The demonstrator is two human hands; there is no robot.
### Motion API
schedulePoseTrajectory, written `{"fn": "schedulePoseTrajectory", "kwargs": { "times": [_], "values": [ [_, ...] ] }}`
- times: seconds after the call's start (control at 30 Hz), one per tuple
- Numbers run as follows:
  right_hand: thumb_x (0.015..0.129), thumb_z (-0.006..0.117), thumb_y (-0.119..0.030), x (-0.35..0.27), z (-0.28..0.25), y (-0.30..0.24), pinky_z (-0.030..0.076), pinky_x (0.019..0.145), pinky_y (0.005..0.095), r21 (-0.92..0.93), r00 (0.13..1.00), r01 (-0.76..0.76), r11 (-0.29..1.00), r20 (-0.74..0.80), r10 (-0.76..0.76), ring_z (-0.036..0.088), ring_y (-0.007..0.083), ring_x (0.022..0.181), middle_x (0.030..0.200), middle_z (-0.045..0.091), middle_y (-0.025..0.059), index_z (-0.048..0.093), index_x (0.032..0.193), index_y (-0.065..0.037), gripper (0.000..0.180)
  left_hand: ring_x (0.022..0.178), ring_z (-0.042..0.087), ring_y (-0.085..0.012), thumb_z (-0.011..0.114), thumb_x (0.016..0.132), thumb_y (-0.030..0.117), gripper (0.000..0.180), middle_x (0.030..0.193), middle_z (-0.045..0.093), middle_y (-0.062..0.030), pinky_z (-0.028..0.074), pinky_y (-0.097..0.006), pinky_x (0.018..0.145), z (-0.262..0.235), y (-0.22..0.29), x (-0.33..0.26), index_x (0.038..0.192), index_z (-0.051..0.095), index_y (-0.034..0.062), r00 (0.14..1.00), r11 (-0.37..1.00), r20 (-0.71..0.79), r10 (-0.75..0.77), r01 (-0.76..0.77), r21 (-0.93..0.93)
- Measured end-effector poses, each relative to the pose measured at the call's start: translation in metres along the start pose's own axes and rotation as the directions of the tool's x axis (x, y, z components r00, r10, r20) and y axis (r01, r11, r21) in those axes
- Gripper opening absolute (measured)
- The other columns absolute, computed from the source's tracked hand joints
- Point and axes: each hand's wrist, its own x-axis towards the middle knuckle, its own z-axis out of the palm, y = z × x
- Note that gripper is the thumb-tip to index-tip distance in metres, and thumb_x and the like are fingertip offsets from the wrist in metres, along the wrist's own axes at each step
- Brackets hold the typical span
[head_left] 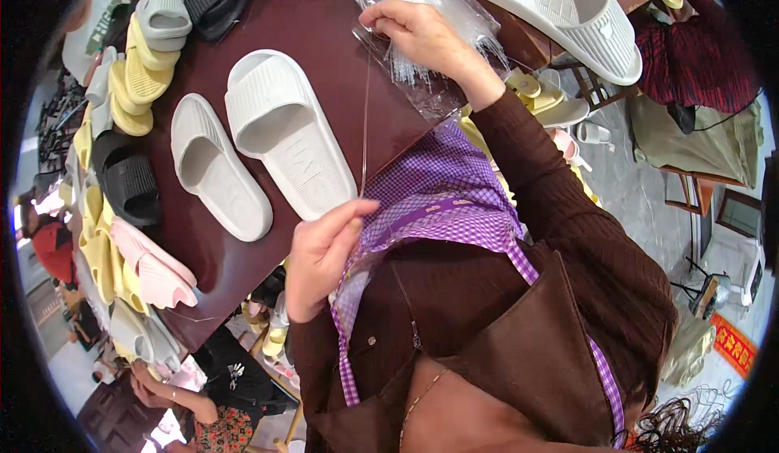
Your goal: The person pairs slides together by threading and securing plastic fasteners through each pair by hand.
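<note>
Between my two hands runs a thin clear plastic strand (367, 120), drawn nearly straight. My right hand (426, 43) pinches its far end between thumb and fingertips. Its near end meets the closed fingertips of my left hand (323, 250), by the table edge. A bundle of similar clear strands (410, 62) lies in a transparent plastic bag (462, 6) beside and under my right hand. Left of the strand, two pale grey-white slide sandals rest side by side: a larger slide (304, 157) and a smaller slide (235, 197). Neither hand touches them.
The dark red table (324, 15) bears black slides (126, 179), pink slides (150, 258) and stacked yellow slides (148, 71) along its left side. Another white slide (568, 15) lies at the far right. Another person's arm (191, 400) shows at lower left.
</note>
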Motion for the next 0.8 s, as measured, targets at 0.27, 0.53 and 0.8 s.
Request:
{"fn": "schedulePoseTrajectory", "kwargs": {
  "times": [0.27, 0.53, 0.8],
  "values": [
    [0.082, 0.057, -0.004, 0.002, 0.009, -0.002, 0.048, 0.083, 0.0369, -0.194, 0.966, 0.258, 0.947, 0.019, -0.259, 0.06, 0.0279, 0.095, 0.096, 0.065, 0.0108, 0.065, 0.097, -0.005, 0.017, 0.045, 0.042, -0.0082, 0.052, 0.081, 0.005, 0.022, 0.053, 0.049, -0.0026, 0.03, -0.023, 0.044, -0.054, -0.001, -0.079, 0.092, 0.064, -0.0104, 0.998, 0.997, -0.025, 0.054, -0.052, 0.063],
    [0.079, 0.061, -0.005, -0.007, -0.004, -0.002, 0.046, 0.086, 0.0369, -0.243, 0.938, 0.342, 0.908, 0.138, -0.317, 0.058, 0.0287, 0.097, 0.098, 0.064, 0.0093, 0.063, 0.099, -0.005, 0.02, 0.038, 0.042, -0.0101, 0.054, 0.075, 0.003, 0.023, 0.049, 0.046, -0.0047, 0.031, -0.025, 0.04, -0.075, -0.022, -0.103, 0.088, 0.063, -0.0131, 0.887, 0.882, -0.117, 0.446, -0.458, -0.112],
    [0.076, 0.064, -0.001, -0.02, -0.009, -0.069, 0.049, 0.077, 0.0358, -0.277, 0.872, 0.425, 0.861, -0.13, -0.472, 0.059, 0.0302, 0.09, 0.095, 0.063, 0.0122, 0.058, 0.111, -0.002, 0.035, 0.042, 0.04, -0.0055, 0.052, 0.082, 0.004, 0.022, 0.05, 0.045, -0.0023, 0.027, -0.022, 0.041, -0.072, 0.003, -0.111, 0.091, 0.063, -0.0123, 0.927, 0.995, -0.373, 0.035, -0.065, -0.069]
  ]
}}
